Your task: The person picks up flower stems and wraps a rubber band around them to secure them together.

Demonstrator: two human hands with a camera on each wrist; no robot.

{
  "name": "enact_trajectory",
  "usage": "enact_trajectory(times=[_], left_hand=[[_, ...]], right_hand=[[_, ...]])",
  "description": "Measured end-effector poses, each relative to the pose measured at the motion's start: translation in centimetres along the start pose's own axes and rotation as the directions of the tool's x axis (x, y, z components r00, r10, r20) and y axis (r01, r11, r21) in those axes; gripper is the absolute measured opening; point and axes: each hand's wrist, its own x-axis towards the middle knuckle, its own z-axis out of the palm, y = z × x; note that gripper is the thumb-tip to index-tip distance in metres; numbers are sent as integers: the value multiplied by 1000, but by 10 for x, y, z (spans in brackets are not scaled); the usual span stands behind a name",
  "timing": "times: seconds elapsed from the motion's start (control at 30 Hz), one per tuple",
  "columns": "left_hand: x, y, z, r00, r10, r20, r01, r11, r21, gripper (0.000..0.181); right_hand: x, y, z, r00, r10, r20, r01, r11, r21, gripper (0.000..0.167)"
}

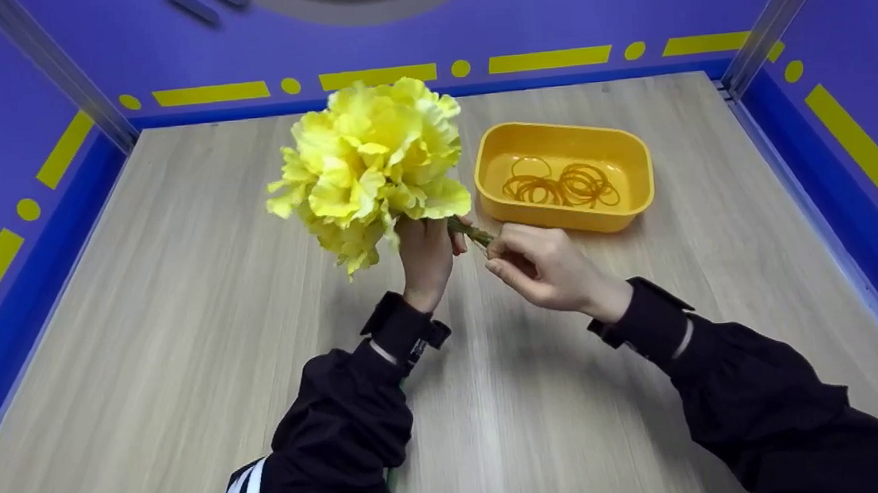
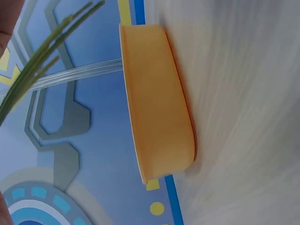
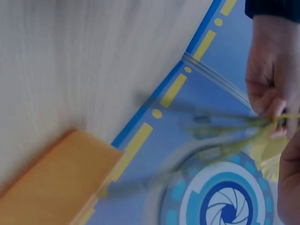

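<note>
Yellow ruffled flowers (image 1: 374, 152) are held up above the table by my left hand (image 1: 426, 262), which grips their green stems (image 1: 470, 230) just below the blooms. My right hand (image 1: 557, 270) is at the stems, with its thumb and index finger together. In the right wrist view, a thin yellow rubber band (image 3: 280, 116) lies around the stems beside the left hand (image 3: 272, 75) and stretches toward the right hand (image 3: 290, 183), where its end is hidden. Bare stem ends (image 2: 40, 63) stick out in the left wrist view.
An orange-yellow plastic box (image 1: 567, 221) with several loose rubber bands (image 1: 584, 185) stands on the wooden table (image 1: 223, 288), behind and beside the right hand. Blue-purple panels (image 1: 398, 42) with yellow marks enclose the table at the back and sides.
</note>
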Motion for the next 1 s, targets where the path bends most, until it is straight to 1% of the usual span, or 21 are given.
enact_trajectory(times=[0.1, 0.13, 0.2, 0.27, 0.33, 0.37, 0.4, 0.43, 0.5, 0.53, 0.6, 0.63, 0.77, 0.83, 0.9, 0.97, 1.0], left_hand=[[-1, 0, -3, 997, -29, 70, 30, 1000, -4, 55], [-1, -1, -4, 996, -28, 86, 29, 1000, -6, 54], [-1, -1, -5, 992, -35, 120, 35, 999, 0, 54], [0, 0, -6, 987, -57, 153, 57, 998, 0, 53], [1, 1, -7, 975, -115, 188, 118, 993, -8, 50], [2, 2, -7, 965, -153, 211, 163, 986, -27, 48], [3, 3, -6, 953, -198, 231, 215, 975, -50, 45], [4, 3, -6, 937, -245, 249, 272, 959, -79, 43], [5, 4, -6, 902, -325, 283, 372, 919, -133, 40], [6, 4, -6, 886, -357, 296, 414, 896, -160, 39], [7, 3, -7, 860, -407, 306, 476, 857, -198, 38], [7, 3, -8, 851, -425, 308, 497, 841, -213, 38], [9, 3, -10, 822, -490, 290, 560, 785, -264, 40], [9, 2, -10, 808, -525, 268, 588, 755, -291, 41], [10, 2, -9, 795, -555, 245, 607, 731, -313, 41], [10, 1, -8, 785, -576, 226, 618, 713, -331, 42], [10, 1, -8, 782, -583, 221, 622, 706, -339, 42]], right_hand=[[2, 2, -7, 999, -12, 35, 12, 1000, -8, 10], [3, 3, -8, 999, -13, 43, 13, 1000, -5, 12], [3, 4, -10, 998, -8, 58, 7, 1000, 13, 14], [4, 6, -11, 998, 13, 67, -16, 999, 51, 13], [4, 8, -12, 996, 49, 74, -57, 993, 105, 12], [3, 9, -12, 995, 67, 76, -77, 988, 133, 12], [2, 10, -13, 994, 81, 77, -93, 983, 158, 12], [1, 11, -13, 993, 91, 77, -104, 978, 179, 12], [-2, 12, -13, 993, 95, 75, -108, 972, 207, 12], [-4, 12, -13, 993, 91, 73, -105, 971, 214, 12], [-8, 11, -12, 995, 76, 63, -88, 972, 220, 14], [-10, 10, -10, 996, 67, 56, -78, 973, 219, 14], [-20, 8, -4, 1000, 15, 26, -20, 978, 209, 12], [-25, 6, 1, 999, -25, 27, 19, 979, 202, 18], [-29, 5, 4, 997, -73, 24, 67, 980, 188, 29], [-32, 4, 6, 993, -120, 11, 116, 978, 175, 36], [-34, 4, 7, 989, -145, 0, 143, 975, 168, 37]])
